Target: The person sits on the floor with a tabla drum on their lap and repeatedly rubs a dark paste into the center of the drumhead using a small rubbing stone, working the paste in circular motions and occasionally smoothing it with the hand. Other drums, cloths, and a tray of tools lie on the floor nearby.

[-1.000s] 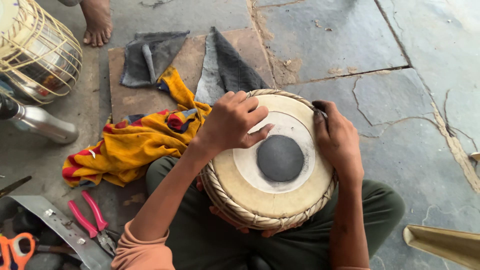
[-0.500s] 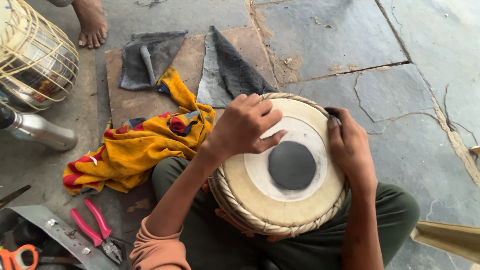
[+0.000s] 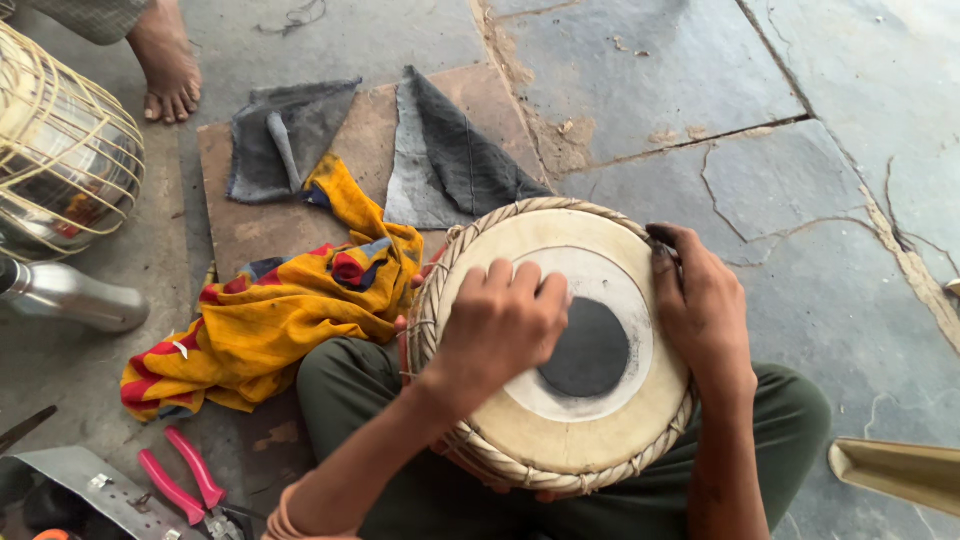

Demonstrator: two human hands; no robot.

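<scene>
round drum [image 3: 560, 420], smooth tan skin, braided rim, black centre patch [image 3: 588, 348]. left hand [image 3: 500, 325] curled on skin; right hand [image 3: 700, 300] clasps rim.

Bare forearms here, both of them, no sleeves reaching the left hand [image 3: 503, 325] or right hand [image 3: 700, 305]. Salmon-pink cuff bunched at the left elbow. Dark olive-green trousers on the legs.

Your one head camera looks steeply down, close over your left hand [image 3: 500, 325] and right hand [image 3: 705, 310]; the stone floor [image 3: 700, 90] stretches beyond them.
</scene>
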